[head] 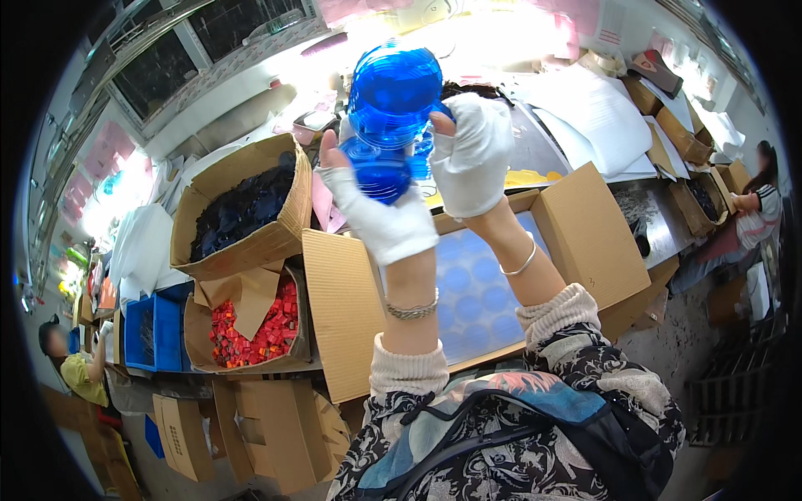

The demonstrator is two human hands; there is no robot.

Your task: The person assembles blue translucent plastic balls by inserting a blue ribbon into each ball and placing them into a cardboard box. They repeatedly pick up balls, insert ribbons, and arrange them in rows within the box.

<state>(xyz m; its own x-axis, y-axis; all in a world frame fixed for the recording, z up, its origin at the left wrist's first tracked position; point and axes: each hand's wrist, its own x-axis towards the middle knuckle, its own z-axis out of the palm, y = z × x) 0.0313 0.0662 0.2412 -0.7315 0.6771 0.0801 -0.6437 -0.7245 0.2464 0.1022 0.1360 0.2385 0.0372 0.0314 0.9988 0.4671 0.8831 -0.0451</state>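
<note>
Both hands, in white fingerless gloves, are raised over an open cardboard box (341, 313). My left hand (388, 213) lies palm up under a shiny blue round translucent plastic piece (379, 172), its thumb sticking up at the left. A larger stack of blue round plastic pieces (396, 87) stands above it, tilted. My right hand (473, 153) grips the right side of the blue stack, with its thumb against it; its other fingers are hidden. Inside the box, a translucent sheet (485, 282) covers rows of pale blue round shapes.
To the left stand a cardboard box of dark blue pieces (247, 206), a box of small red parts (257, 338) and a blue plastic bin (141, 332). White foam sheets (595, 125) lie at the back right. One person (81, 372) works far left, another (755, 206) far right.
</note>
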